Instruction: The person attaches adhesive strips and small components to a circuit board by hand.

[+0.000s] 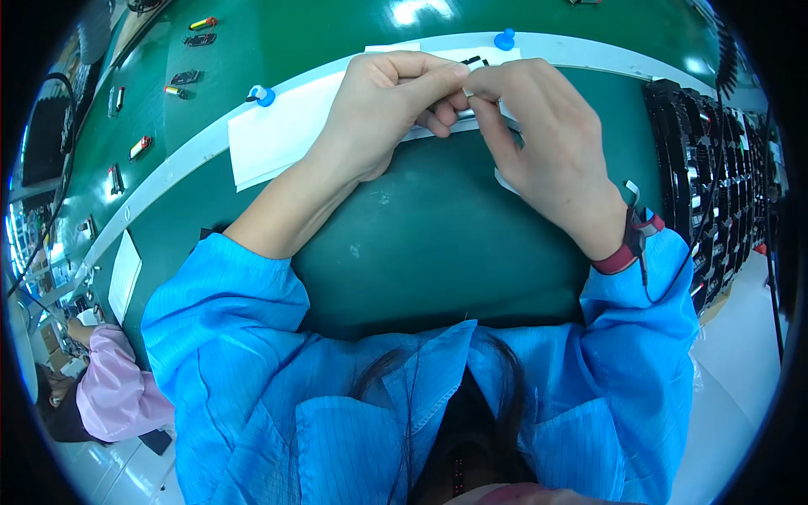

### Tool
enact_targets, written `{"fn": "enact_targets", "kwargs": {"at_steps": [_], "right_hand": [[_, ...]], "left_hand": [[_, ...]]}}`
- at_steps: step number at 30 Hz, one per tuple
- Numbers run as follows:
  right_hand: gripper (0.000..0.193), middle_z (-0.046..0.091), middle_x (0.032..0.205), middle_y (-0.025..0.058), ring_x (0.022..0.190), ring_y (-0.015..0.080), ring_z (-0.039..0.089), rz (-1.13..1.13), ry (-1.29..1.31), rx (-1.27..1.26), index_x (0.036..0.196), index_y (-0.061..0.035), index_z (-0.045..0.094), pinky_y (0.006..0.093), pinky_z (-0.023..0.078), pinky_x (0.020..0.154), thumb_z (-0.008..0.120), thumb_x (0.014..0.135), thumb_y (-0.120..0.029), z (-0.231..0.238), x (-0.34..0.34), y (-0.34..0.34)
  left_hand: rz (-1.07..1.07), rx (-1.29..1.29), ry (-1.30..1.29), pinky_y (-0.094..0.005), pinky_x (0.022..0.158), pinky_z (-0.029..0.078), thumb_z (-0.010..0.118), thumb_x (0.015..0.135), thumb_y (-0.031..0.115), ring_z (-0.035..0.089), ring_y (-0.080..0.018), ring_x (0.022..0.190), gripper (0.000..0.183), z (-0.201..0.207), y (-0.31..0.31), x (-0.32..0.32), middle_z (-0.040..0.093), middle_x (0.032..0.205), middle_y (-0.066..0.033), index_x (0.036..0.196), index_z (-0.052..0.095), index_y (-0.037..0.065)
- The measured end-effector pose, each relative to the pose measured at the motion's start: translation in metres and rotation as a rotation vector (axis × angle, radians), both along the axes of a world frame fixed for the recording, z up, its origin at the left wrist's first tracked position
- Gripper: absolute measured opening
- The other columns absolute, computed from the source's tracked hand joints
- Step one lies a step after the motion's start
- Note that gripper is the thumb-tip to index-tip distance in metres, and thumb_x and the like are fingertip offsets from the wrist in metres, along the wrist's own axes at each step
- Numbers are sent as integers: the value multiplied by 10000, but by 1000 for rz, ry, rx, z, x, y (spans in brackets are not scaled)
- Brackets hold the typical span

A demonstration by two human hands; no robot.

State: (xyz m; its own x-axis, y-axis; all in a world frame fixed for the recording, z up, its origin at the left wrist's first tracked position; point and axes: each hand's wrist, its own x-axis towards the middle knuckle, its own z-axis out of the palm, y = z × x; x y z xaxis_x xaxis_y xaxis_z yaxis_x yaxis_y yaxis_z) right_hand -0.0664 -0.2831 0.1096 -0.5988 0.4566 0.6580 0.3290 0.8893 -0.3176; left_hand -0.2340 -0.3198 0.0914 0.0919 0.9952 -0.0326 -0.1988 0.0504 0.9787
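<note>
My left hand and my right hand meet at the far side of the green mat, fingertips nearly touching. Thumb and forefinger of each are closed in a pinch on a small white and black piece; its kind is too small and too covered to tell. Beneath the hands lie white paper sheets along a pale rail. A red wrist strap with a thin cord is around my right wrist.
Blue push pins stand on the rail. Beyond it, small electronic assemblies with yellow-red cylinders lie on a green surface. Stacked black trays fill the right side. A co-worker in a pink sleeve sits at the lower left.
</note>
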Motion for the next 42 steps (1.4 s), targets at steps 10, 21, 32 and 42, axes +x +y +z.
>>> {"fn": "enact_targets", "kwargs": {"at_steps": [10,21,32,42], "right_hand": [[270,610,875,56,835,105,575,206,370,-1035,1015,-14,499,231,444,779,610,769,-4,-6,0,21],[240,604,840,98,752,125,597,105,390,-867,988,29,499,217,488,690,597,770,12,7,-19,-1],[244,627,811,105,721,132,615,143,399,-1008,989,18,493,243,515,660,595,768,0,10,-19,0],[280,623,835,101,772,156,618,125,402,-1015,1020,19,481,246,510,690,596,771,-39,15,-26,-1]], "left_hand": [[1,71,129,-207,589,475,575,818,127,574,-95,660,182,-3,-10,-4,617,797,-62,920,614,-18],[-84,78,69,-233,729,493,578,804,63,595,-153,888,297,-1,-19,-13,612,974,-101,1090,551,-14],[6,182,291,-222,726,495,606,779,32,601,-120,830,339,4,-31,-13,625,951,-107,1106,540,-26],[-12,72,129,-234,722,498,600,784,33,606,-148,825,347,4,-32,-25,610,970,-111,1116,526,-36]]}}
